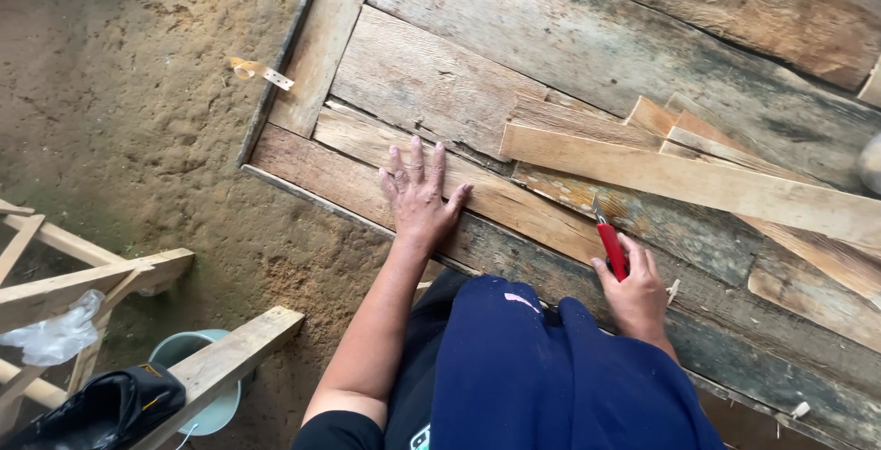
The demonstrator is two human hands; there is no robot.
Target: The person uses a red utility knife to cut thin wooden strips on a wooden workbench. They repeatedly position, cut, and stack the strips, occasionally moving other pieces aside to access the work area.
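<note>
While the left hand [418, 195] lies flat, fingers [418, 158] released and spread, on the weathered plank surface [440, 83], the right hand [636, 294] is clenched around a red-handled cutter [611, 246], its tip aimed at the underside edge of a pale wood strip [697, 184]. The strip lies diagonally across the planks, just beyond the right fingers and well to the right of the left hand. Judged stiff, light, dry and splintery; best gripped mid-length along its flat faces. The cutter appears small and rigid, held by its handle. More thin strips [817, 248] overlap beneath. Sandy ground [138, 120] lies left, a pale bucket [206, 404] below.
</note>
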